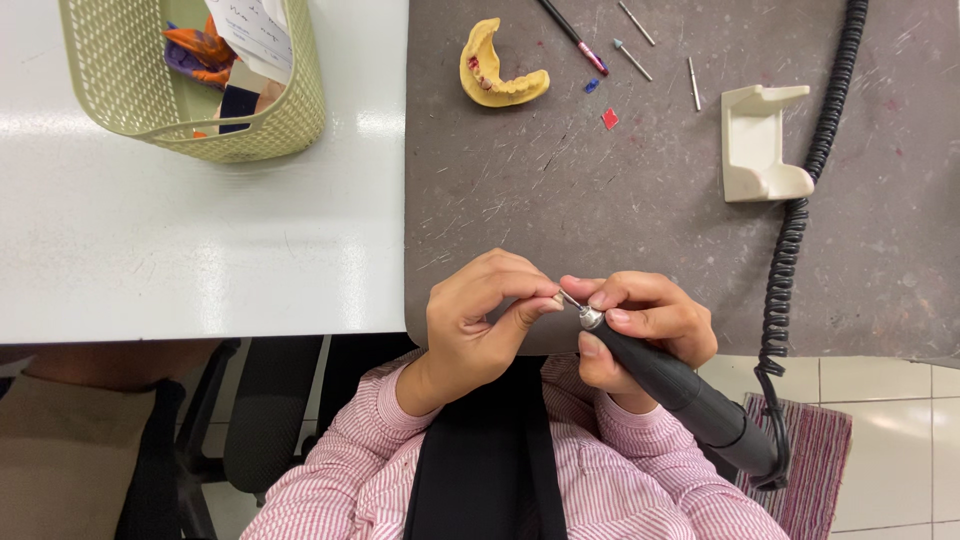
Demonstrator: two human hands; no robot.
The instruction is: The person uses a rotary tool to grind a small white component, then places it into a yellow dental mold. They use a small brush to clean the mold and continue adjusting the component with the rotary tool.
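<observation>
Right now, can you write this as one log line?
left hand: pinching thin bur | right hand: gripping black handpiece | yellow dental cast: on grey mat

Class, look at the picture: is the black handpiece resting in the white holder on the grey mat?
No. The right hand grips the black handpiece; the white holder stands empty.

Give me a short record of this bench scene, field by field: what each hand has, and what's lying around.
Right hand: grips a black handpiece near its metal tip
Left hand: pinches a thin bur at that tip
Cord: black coiled cable along the right side
Grey mat: yellow dental cast, spare burs, cream holder
White table: green basket
</observation>
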